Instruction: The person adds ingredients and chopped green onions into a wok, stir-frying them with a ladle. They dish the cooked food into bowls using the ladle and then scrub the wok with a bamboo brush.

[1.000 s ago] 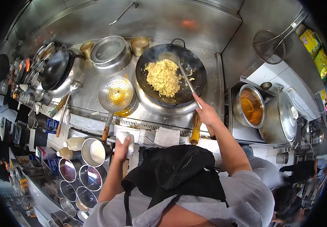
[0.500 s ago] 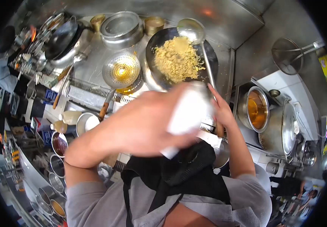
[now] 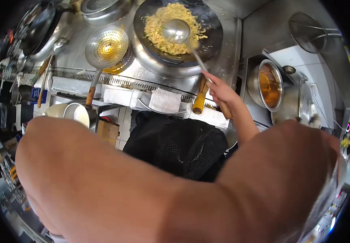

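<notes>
Left arm [image 3: 142, 190] fills the lower frame, close to the camera; left hand's grip can't be told. Wok [image 3: 207, 38] sits on the burner, top centre, with fried rice [image 3: 158, 26] in it. Ladle [image 3: 176, 31]: bowl rests over the rice. Right hand [image 3: 219, 91] is closed around the ladle's handle, just below the wok rim.

The person wears a black apron [image 3: 175, 146] with a mesh-like weave across its front. Both forearms are bare, with no sleeve, watch or glove showing. The right hand [image 3: 220, 91] is bare too; the left forearm [image 3: 142, 186] fills the lower view as a blurred shape
</notes>
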`<state>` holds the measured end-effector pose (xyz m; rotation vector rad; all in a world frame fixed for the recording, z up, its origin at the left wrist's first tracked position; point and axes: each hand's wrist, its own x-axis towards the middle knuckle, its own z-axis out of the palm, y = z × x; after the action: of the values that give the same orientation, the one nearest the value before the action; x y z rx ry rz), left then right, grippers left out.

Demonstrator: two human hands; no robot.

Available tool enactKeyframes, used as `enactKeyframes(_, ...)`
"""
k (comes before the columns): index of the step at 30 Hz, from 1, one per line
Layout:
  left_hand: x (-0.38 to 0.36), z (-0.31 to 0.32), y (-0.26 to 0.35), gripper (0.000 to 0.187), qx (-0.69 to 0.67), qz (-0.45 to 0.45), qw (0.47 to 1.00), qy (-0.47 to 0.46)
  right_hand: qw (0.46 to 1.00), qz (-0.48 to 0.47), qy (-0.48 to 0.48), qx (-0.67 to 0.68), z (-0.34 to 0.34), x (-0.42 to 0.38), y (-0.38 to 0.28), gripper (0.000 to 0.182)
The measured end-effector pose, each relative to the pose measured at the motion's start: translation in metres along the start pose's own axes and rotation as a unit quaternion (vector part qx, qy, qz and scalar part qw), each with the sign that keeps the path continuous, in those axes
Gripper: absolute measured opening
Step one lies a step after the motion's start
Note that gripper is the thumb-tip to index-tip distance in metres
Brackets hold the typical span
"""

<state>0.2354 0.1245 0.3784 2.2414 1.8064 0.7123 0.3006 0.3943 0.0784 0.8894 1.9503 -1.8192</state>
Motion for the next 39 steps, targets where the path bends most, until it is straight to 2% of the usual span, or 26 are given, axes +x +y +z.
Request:
enactKeyframes(2,0.002,0.004,0.005,0.045,0.072,-0.014,0.997,0.029,1.000,0.008,-0.009,-0.006,-0.007,0.014,-0.015,0.054)
enactKeyframes(4,-0.010,0.012,-0.006,0.042,0.051,-0.058,0.996,0.041,0.977,-0.068,0.050,-0.195,-0.004,0.006,-0.051,0.053)
enactKeyframes(5,-0.021,0.016,-0.026,0.033,-0.263,-0.124,0.957,0.009,0.977,-0.073,0.049,-0.194,-0.003,0.003,-0.053,0.053)
enactKeyframes(6,-0.023,0.013,-0.045,0.032,-0.226,-0.108,0.968,-0.034,0.985,-0.090,0.055,-0.133,0.002,0.005,-0.060,0.054)
enactKeyframes(7,-0.024,0.025,-0.059,0.035,-0.174,-0.176,0.966,-0.077,0.990,-0.107,0.056,-0.074,0.009,0.007,-0.068,0.054)
enactKeyframes(8,-0.030,0.049,-0.080,0.055,-0.166,-0.235,0.954,-0.080,0.991,-0.113,0.058,-0.044,0.019,0.014,-0.063,0.053)
enactKeyframes(9,-0.040,0.068,-0.102,0.055,-0.170,-0.294,0.936,-0.092,0.987,-0.157,0.021,-0.012,0.016,0.048,-0.034,0.052)
enactKeyframes(10,-0.051,0.088,-0.125,0.057,-0.191,-0.357,0.911,-0.082,0.997,-0.076,-0.013,0.016,0.020,0.059,-0.034,0.052)
enactKeyframes(11,-0.068,0.113,-0.150,0.058,-0.215,-0.345,0.913,-0.027,0.998,0.008,-0.044,0.043,0.024,0.061,-0.034,0.051)
enactKeyframes(13,-0.118,0.179,-0.194,0.055,-0.302,-0.357,0.875,0.129,0.999,-0.028,-0.017,-0.020,0.014,0.048,-0.039,0.052)
enactKeyframes(14,-0.140,0.190,-0.205,0.052,-0.352,-0.438,0.819,0.118,0.995,-0.060,0.013,-0.083,0.009,0.039,-0.048,0.052)
enactKeyframes(15,-0.161,0.202,-0.207,0.050,-0.401,-0.512,0.752,0.102,0.995,-0.053,0.046,-0.077,0.010,0.014,-0.057,0.054)
enactKeyframes(16,-0.179,0.217,-0.206,0.047,-0.465,-0.514,0.698,0.180,0.994,-0.093,0.036,-0.039,-0.001,0.008,-0.045,0.055)
enactKeyframes(17,-0.194,0.232,-0.207,0.045,-0.525,-0.506,0.635,0.257,0.993,-0.089,0.066,-0.047,-0.002,-0.002,-0.037,0.055)
enactKeyframes(19,-0.209,0.250,-0.223,0.040,-0.611,-0.503,0.520,0.321,0.993,-0.047,0.077,-0.079,-0.003,0.001,-0.022,0.056)
enactKeyframes(20,-0.204,0.253,-0.225,0.044,-0.616,-0.493,0.496,0.363,0.998,0.011,0.043,-0.046,-0.014,0.010,-0.025,0.059)
enactKeyframes(21,-0.196,0.261,-0.236,0.044,-0.617,-0.482,0.501,0.369,0.998,0.068,0.009,-0.013,-0.028,0.017,-0.029,0.061)
enactKeyframes(23,-0.180,0.283,-0.277,0.049,-0.698,-0.451,0.446,0.333,0.997,0.011,0.043,-0.058,-0.046,0.022,-0.035,0.064)
enactKeyframes(25,-0.140,0.279,-0.295,0.057,-0.679,-0.486,0.482,0.264,0.991,-0.040,0.076,-0.101,-0.053,0.055,-0.035,0.067)
enactKeyframes(27,-0.093,0.286,-0.311,0.056,-0.686,-0.495,0.461,0.265,0.903,-0.162,0.254,-0.307,-0.049,0.106,-0.027,0.079)
enactKeyframes(29,-0.060,0.317,-0.341,0.055,-0.693,-0.489,0.457,0.267,0.850,-0.078,0.306,-0.422,-0.005,0.126,-0.057,0.089)
enactKeyframes(31,-0.041,0.311,-0.343,0.049,-0.699,-0.484,0.449,0.274,0.888,-0.076,0.211,-0.403,0.029,0.132,-0.051,0.093)
enactKeyframes(33,-0.030,0.297,-0.341,0.038,-0.646,-0.532,0.462,0.293,0.879,-0.017,0.147,-0.453,0.069,0.073,-0.061,0.094)
enactKeyframes(34,-0.027,0.296,-0.343,0.027,-0.634,-0.546,0.459,0.299,0.871,-0.014,0.133,-0.473,0.068,0.052,-0.046,0.094)
enactKeyframes(37,-0.021,0.315,-0.361,0.021,-0.585,-0.586,0.485,0.283,0.825,-0.056,0.117,-0.550,0.013,-0.009,0.026,0.095)
enactKeyframes(39,-0.024,0.311,-0.354,0.019,-0.591,-0.573,0.484,0.297,0.791,0.076,0.112,-0.596,0.001,-0.045,-0.008,0.096)
